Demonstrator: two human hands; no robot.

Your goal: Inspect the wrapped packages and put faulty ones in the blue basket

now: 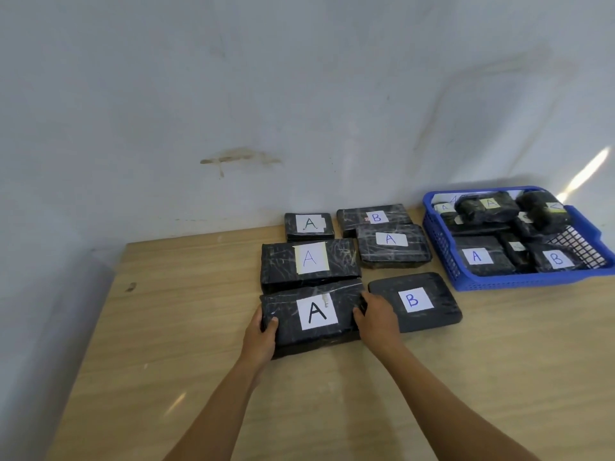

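Head view: both forearms enter from the bottom edge, their elbows cut off by the frame. The left hand [261, 337] is curled over the left end of a flat rectangular package wrapped in black glossy film with a white paper label marked "A" [311, 319]; its fingertips are hidden behind that end. The right hand [376, 316] is closed around the opposite end, fingers partly hidden over the far edge. This package sits at the near end of a cluster of similar black wrapped packages on the light wood-grain table [166, 327], touching the wider "A" package [309, 262] behind it. Just beside the right hand lies a smoother, round-cornered black package labelled "B" [416, 301]. The film shows creases and pale glare streaks. At far right, the blue perforated plastic basket [442, 247] holds a jumbled pile of black packages; several labels there are blurred or turned and unreadable, and its right corner is cropped.
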